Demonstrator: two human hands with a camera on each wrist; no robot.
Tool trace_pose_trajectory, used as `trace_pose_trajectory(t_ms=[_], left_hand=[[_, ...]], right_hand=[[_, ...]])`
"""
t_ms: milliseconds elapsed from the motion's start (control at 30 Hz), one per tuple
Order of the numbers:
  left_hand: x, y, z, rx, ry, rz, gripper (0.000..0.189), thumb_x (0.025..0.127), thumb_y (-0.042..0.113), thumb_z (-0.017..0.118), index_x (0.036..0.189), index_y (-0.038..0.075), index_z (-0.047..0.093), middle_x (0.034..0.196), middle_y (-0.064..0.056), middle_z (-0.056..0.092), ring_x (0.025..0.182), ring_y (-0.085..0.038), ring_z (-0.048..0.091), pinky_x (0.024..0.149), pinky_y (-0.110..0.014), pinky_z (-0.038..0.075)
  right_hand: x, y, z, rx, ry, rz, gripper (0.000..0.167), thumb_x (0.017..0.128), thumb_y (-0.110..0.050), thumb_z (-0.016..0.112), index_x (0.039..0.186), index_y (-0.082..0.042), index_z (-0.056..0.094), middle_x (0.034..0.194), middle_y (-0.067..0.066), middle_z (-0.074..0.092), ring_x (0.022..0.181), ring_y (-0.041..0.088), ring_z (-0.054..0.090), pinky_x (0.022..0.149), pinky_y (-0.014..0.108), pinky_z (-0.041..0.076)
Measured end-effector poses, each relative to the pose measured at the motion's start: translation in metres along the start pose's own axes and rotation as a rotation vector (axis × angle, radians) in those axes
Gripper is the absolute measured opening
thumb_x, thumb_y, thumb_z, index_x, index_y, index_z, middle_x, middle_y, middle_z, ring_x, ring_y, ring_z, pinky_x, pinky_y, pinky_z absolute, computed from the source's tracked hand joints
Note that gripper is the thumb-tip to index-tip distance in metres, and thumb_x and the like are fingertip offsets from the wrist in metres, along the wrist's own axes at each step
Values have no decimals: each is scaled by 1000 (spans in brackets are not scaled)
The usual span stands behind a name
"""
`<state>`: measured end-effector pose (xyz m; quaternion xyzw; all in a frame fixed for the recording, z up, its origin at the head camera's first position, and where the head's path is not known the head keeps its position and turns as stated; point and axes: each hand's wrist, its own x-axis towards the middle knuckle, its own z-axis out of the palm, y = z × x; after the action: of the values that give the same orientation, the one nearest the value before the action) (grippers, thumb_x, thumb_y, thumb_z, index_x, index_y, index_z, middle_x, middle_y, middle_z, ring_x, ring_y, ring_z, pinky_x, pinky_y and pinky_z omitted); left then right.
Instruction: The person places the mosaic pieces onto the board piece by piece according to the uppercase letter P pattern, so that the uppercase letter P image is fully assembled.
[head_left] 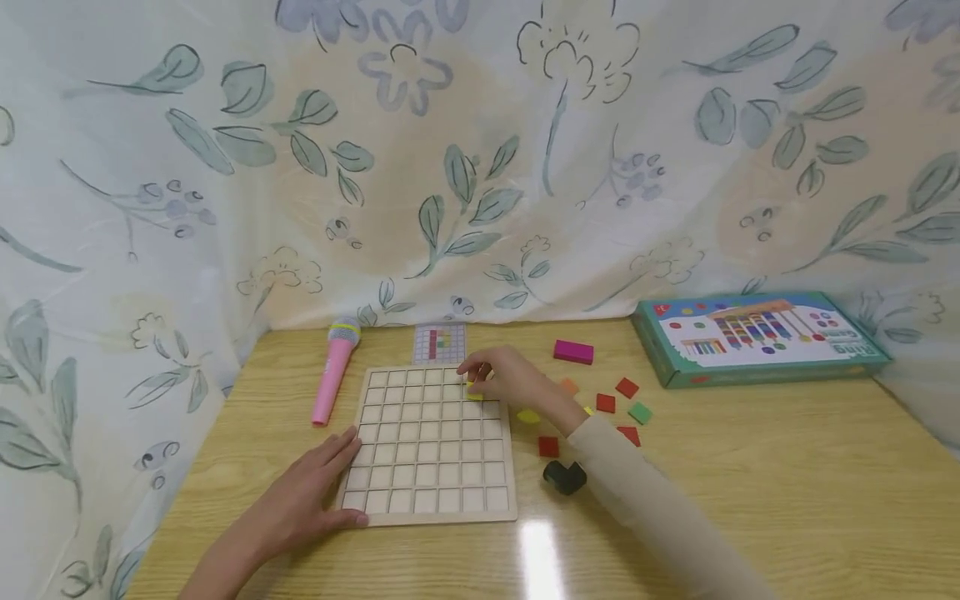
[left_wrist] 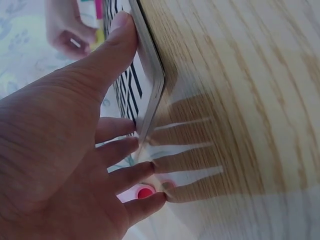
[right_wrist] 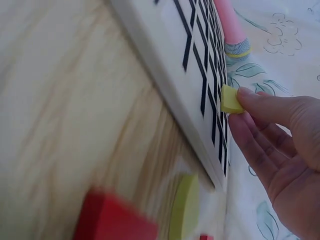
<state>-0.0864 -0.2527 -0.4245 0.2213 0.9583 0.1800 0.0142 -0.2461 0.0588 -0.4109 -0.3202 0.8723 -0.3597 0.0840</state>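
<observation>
A wooden grid board (head_left: pixel 416 454) of square cells lies on the table. My right hand (head_left: pixel 510 379) is over its far right corner, pinching a small yellow square tile (right_wrist: pixel 230 99) between thumb and fingers. In the right wrist view the tile is tilted at the grid's surface; whether it touches a cell I cannot tell. My left hand (head_left: pixel 303 492) rests at the board's near left corner, its thumb on the near edge and its straight fingers along the left side. A small pattern card (head_left: pixel 440 343) with coloured squares lies just beyond the board.
Right of the board lie loose red tiles (head_left: pixel 548 447), a green tile (head_left: pixel 640 412), a yellow piece (head_left: pixel 528 416) and a black object (head_left: pixel 565 477). A magenta block (head_left: pixel 573 352) is farther back. A pink toy microphone (head_left: pixel 335 371) lies left; a flat toy box (head_left: pixel 765 337) sits back right.
</observation>
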Motion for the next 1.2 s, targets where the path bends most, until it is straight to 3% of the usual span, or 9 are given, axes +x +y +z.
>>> trace_pose_trajectory(t_ms=[200,467,867,1033,1200], left_hand=[[0,-1,2,7,12,6,96,75,57,76,143,-4,45,150,-20,41,133,-41,43,105,-58,39],[1,0,3,7,26,15,96,74,55,77,142,-5,46,150,-21,42,132,-42,43,105,-59,39],[1,0,1,10,27,4,94,74,53,78,141,-5,47,149,-20,42,133,-42,43,105,-59,39],[1,-1,2,7,36,12,94,74,54,78,141,-4,47,150,-20,42,133,-42,43,105,-59,39],[1,-2,2,1,39,13,94,73,52,79,141,-5,48,150,-20,42,133,-42,43,105,-59,39]], right_hand=[[15,-1,13,89,33,24,24,84,-6,77,108,-5,73,87,-2,66,80,11,61,71,23,51],[26,-3,24,86,19,-11,22,83,-5,77,105,-3,73,86,0,67,79,10,61,71,20,51],[29,-10,28,62,19,74,20,83,-2,76,102,-2,72,84,0,66,77,10,58,71,19,52],[25,-11,23,53,1,83,20,86,-5,74,106,-4,72,87,-3,66,80,10,58,74,20,51],[10,-11,6,43,-3,69,22,89,-6,71,111,-4,71,90,-2,67,86,13,60,79,25,53]])
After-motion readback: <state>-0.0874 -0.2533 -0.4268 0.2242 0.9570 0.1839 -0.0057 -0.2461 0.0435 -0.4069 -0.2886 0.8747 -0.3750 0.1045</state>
